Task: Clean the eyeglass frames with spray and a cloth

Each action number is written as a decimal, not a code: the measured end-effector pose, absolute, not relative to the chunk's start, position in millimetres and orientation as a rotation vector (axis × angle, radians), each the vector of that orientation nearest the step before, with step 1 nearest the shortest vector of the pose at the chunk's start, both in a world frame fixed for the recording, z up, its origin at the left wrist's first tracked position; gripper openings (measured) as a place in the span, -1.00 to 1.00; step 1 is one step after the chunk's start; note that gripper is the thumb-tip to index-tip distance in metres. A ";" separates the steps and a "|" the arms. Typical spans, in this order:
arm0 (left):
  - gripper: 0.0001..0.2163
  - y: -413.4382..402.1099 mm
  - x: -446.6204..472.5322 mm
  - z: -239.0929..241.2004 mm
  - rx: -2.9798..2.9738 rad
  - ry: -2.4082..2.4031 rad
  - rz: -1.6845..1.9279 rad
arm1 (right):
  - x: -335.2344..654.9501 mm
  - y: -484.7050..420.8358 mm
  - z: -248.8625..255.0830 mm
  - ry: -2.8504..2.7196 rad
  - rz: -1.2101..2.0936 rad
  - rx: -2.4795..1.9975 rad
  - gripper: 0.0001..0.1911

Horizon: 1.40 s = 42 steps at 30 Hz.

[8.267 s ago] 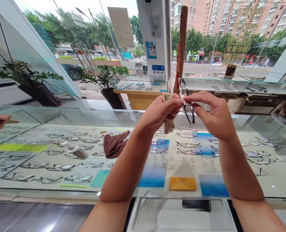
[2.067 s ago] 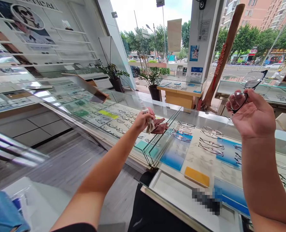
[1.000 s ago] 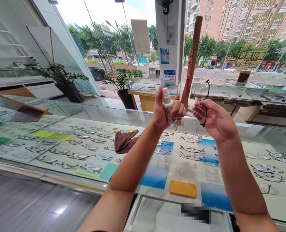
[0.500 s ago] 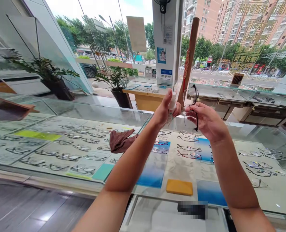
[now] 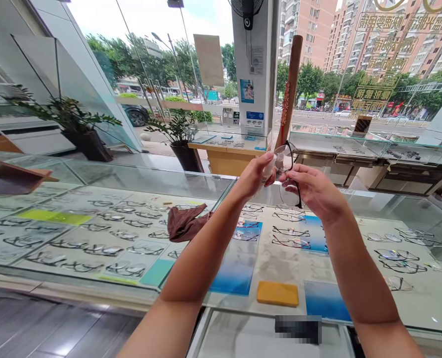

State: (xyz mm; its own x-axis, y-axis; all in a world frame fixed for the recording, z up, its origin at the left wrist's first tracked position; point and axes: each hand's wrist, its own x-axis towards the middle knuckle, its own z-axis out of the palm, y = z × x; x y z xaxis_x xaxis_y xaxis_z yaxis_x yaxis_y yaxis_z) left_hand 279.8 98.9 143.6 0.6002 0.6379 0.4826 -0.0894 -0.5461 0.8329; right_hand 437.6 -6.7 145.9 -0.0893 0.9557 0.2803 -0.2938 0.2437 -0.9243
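**Both hands raised over the counter, bottle against the glasses**

Nearest to us, at the bottom edge, we see a white tray (image 5: 235, 334) below the counter front. Both bare forearms rise from there and meet in the middle of the view.

Next comes the glass counter (image 5: 94, 291). Under its top we note a yellow pad (image 5: 277, 293), blue cards (image 5: 235, 273) and rows of display frames (image 5: 94, 248) lying flat. A crumpled brown cloth (image 5: 185, 222) sits on the glass, left of the left forearm and clear of both hands.

Above the counter's far part, the left hand (image 5: 256, 174) is closed around a small white bottle (image 5: 275, 164). Only part of it shows between thumb and fingers, so we cannot tell which way its nozzle points.

The right hand (image 5: 312, 191) pinches black-rimmed glasses (image 5: 290, 171) in its fingertips. They are held in the air, turned on end with one lens above the other. The bottle is right against the upper lens, and the two hands are almost touching.

Further back we note potted plants (image 5: 176, 132) on the floor, a second counter (image 5: 224, 149), and a leaning wooden pole (image 5: 291, 84) beside a white pillar (image 5: 252, 74). Trees and buildings show through the window.
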 end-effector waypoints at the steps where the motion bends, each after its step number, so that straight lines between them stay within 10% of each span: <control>1: -0.26 98.5 280.2 143.6 1.926 0.436 1.017 | 437.8 -6.4 145.6 -1.206 1.222 -0.740 -0.79; 17: -0.27 79.7 281.4 142.9 2.161 0.580 0.663 | 447.1 8.9 140.6 -0.977 1.117 -0.651 -0.73; 27: -0.38 87.5 245.4 150.0 1.950 0.524 1.106 | 451.0 8.0 143.5 -0.981 1.143 -0.615 -0.74; 32: -0.81 107.0 161.6 140.7 1.867 0.879 1.339 | 454.3 8.8 144.4 -0.999 1.109 -0.603 -0.76; 42: -0.76 104.2 -15.2 74.2 1.853 2.073 1.074 | 455.2 3.1 152.2 -0.966 1.075 -0.617 -0.91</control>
